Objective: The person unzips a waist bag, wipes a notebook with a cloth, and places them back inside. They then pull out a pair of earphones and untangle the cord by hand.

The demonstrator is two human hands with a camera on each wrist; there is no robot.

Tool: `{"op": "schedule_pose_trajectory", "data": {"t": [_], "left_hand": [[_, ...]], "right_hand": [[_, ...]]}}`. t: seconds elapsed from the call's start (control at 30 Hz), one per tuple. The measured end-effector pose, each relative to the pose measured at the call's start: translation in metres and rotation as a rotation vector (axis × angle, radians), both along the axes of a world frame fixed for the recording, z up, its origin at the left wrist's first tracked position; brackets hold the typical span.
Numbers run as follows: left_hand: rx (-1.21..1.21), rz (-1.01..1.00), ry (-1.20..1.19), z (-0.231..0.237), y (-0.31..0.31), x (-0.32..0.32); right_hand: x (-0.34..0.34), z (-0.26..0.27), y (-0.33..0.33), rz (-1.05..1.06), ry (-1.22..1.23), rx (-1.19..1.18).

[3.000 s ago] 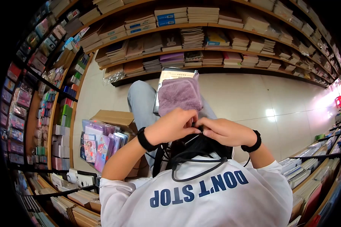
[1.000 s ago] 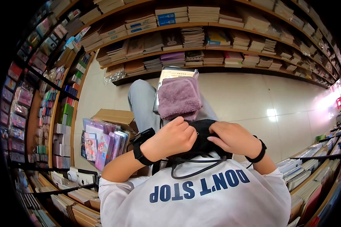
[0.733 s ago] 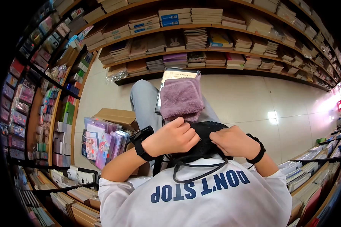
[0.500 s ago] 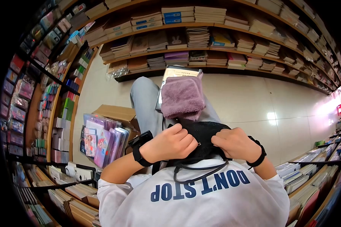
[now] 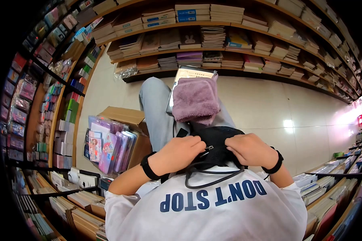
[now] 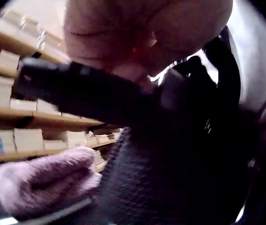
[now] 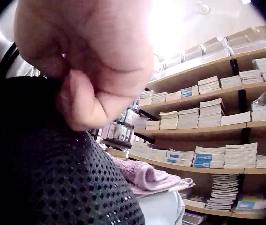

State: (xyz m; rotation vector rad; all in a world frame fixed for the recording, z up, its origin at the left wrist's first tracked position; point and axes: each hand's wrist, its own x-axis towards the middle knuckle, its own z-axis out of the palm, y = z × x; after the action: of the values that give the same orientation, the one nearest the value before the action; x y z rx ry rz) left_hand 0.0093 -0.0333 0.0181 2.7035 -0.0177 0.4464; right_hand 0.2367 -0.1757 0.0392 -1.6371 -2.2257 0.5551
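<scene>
On the lap lies a black mesh bag [image 5: 223,134] with a dark cord loop at its near side. My left hand [image 5: 179,153] grips the bag's left edge with curled fingers, right beside a small metal zipper pull [image 5: 209,148]. Opposite it, my right hand [image 5: 251,150] pinches the right edge; in the right wrist view, the thumb [image 7: 84,105] presses against the perforated black fabric [image 7: 72,178]. A dark strap-like piece [image 6: 86,91] crosses below the left palm in the left wrist view. Beyond the bag, a folded mauve towel [image 5: 195,98] rests on a flat dark-edged case [image 5: 181,74] over the knees.
A cardboard box [image 5: 122,116] of plastic-wrapped stationery [image 5: 110,148] stands on the floor at the left. Shelves stacked with notebooks [image 5: 213,38] run across the far side. Racks of small goods [image 5: 52,104] line the left, and more books [image 5: 321,188] flank the right.
The hands were together over the bag three seconds ago and are now apart at its two sides, with more mesh showing between them. The left wrist has turned over, and the zipper pull shows more plainly.
</scene>
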Motion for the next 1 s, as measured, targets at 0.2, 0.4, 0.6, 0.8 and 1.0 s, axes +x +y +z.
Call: {"op": "schedule_pose_trajectory", "data": {"t": [0.2,0.4,0.6,0.8,1.0], "left_hand": [[-0.423,0.011,0.042,0.004,0.02,-0.003],[-0.743,0.07,0.031,-0.01,0.014,0.001],[-0.842,0.228,0.105,-0.007,0.0,0.009],[-0.917,0.207,0.094,-0.01,-0.004,0.017],[-0.873,0.233,0.172,-0.009,-0.001,0.02]], "right_hand": [[-0.004,0.011,0.012,-0.031,0.168,-0.008],[-0.024,-0.006,0.023,-0.108,0.407,0.059],[-0.026,-0.013,0.022,-0.224,0.466,-0.039],[-0.026,-0.017,0.023,-0.262,0.384,-0.059],[-0.026,-0.016,0.025,-0.35,0.469,-0.141]]}}
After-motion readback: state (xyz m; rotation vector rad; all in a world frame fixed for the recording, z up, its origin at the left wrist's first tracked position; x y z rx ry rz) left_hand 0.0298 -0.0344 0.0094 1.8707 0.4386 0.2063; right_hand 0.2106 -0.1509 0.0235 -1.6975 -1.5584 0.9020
